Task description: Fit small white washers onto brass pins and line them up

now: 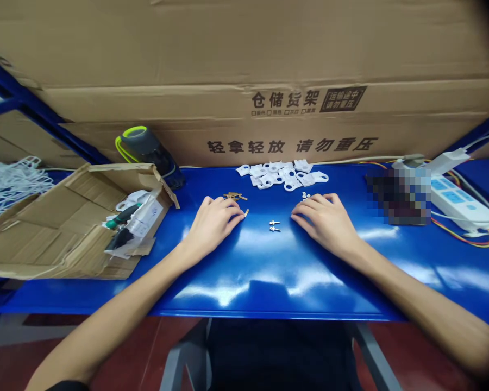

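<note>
My left hand (214, 221) rests low over the blue tabletop, thumb and forefinger closed on a small brass-coloured strip (246, 213). Just beyond its knuckles lies a loose pile of similar strips (238, 196). On the right, my right hand (324, 220) has its thumb and fingertips pressed together; whatever they hold is too small or hidden to name. Tiny white pieces (305, 195) lie right behind those fingers. Between the hands are two small parts with white heads and metal pins, a farther one (274, 222) and a nearer one (274, 229).
White plastic pieces with round holes (285, 175) are heaped at the back. At left stands an open cardboard box (85, 187) holding a green-handled tool, with a dark cylinder (149, 152) behind it. A white power strip (458, 198) with cables lies right, beside a pixelated object.
</note>
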A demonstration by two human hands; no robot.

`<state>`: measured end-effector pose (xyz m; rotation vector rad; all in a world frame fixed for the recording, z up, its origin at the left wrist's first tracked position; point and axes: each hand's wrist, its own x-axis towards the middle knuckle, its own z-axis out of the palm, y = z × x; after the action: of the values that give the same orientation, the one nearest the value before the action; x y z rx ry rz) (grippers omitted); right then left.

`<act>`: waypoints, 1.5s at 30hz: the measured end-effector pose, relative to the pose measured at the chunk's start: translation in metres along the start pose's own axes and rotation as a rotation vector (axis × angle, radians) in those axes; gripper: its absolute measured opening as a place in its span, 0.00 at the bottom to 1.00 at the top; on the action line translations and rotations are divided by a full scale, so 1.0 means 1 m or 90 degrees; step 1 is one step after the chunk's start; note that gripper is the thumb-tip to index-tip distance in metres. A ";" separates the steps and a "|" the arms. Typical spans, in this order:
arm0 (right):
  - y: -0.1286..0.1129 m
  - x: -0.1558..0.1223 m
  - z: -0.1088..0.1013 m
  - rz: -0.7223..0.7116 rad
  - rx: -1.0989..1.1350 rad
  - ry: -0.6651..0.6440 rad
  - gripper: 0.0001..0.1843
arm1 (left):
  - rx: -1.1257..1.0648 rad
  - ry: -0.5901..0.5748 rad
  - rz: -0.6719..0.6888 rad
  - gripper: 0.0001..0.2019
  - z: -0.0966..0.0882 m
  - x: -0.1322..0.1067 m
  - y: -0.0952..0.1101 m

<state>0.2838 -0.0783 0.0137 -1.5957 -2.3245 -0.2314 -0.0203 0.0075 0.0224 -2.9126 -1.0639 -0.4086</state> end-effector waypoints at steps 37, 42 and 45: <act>-0.030 0.001 -0.001 0.080 0.650 -0.019 0.14 | -0.668 0.039 -0.069 0.09 0.002 0.000 0.049; -0.033 0.001 -0.002 0.049 0.646 -0.020 0.11 | -0.663 0.025 -0.064 0.09 0.005 0.000 0.052; -0.033 0.001 -0.003 0.059 0.632 -0.019 0.10 | -0.638 0.019 -0.047 0.10 0.007 -0.001 0.051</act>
<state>0.2535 -0.0902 0.0181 -1.1474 -1.8490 0.8372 0.0135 -0.0316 0.0198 -3.6389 -1.2121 -1.3172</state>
